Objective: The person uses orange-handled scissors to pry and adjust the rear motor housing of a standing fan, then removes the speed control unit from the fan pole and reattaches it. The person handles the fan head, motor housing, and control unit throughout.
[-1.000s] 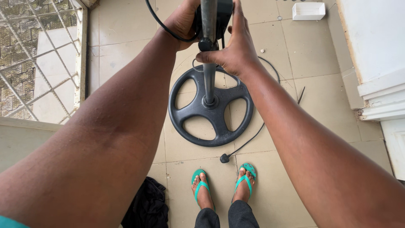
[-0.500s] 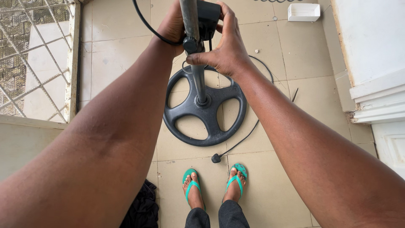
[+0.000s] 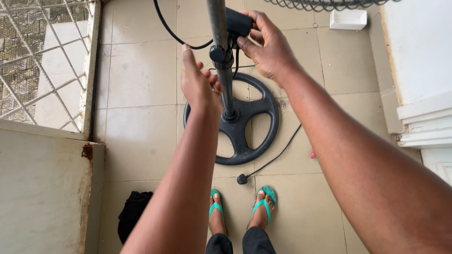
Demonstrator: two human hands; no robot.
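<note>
A dark metal pole (image 3: 227,89) rises from a black spoked round base (image 3: 245,123) on the tiled floor. A black box (image 3: 237,21) is fixed near the pole's top, above a black collar (image 3: 220,54). My right hand (image 3: 269,48) grips that box from the right, thumb on its front. My left hand (image 3: 197,84) is just left of the pole below the collar, fingers apart and pointing up, holding nothing. A black cable (image 3: 172,32) loops from the box behind my left hand.
A second cable runs over the floor to a black plug (image 3: 241,179) by my feet in green flip-flops (image 3: 263,203). Black cloth (image 3: 134,212) lies by a low wall (image 3: 42,188). A metal grille (image 3: 37,61) stands left, a white box (image 3: 348,19) and a white wall (image 3: 419,56) right.
My left hand came down from the top of the pole and opened beside it. My right hand moved from the pole onto the black box. The view shifted.
</note>
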